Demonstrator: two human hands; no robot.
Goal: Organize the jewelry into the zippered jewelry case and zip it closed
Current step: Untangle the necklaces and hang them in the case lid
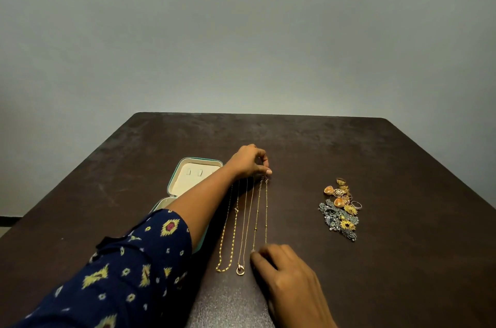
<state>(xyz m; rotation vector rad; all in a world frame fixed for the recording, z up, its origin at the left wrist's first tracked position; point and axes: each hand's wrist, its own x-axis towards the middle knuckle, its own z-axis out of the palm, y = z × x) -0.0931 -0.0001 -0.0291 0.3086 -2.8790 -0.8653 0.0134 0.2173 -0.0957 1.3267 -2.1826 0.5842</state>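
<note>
Necklaces (248,223) lie stretched straight at frame centre: left hand (249,161) pinches their clasp ends, right hand (284,268) pinches one chain's lower end, seemingly untangling them beside the open jewelry case (185,177).

A plain grey-green wall (241,27) fills the far half of the view, bare and evenly lit, darker toward the upper corners. A faint vertical line runs down it near the top centre, perhaps a crack or a seam. The dark brown table (375,161) stands against this wall; its top is mottled and scuffed, with rounded far corners. At the left edge, a dark skirting strip (9,217) shows low down.
</note>
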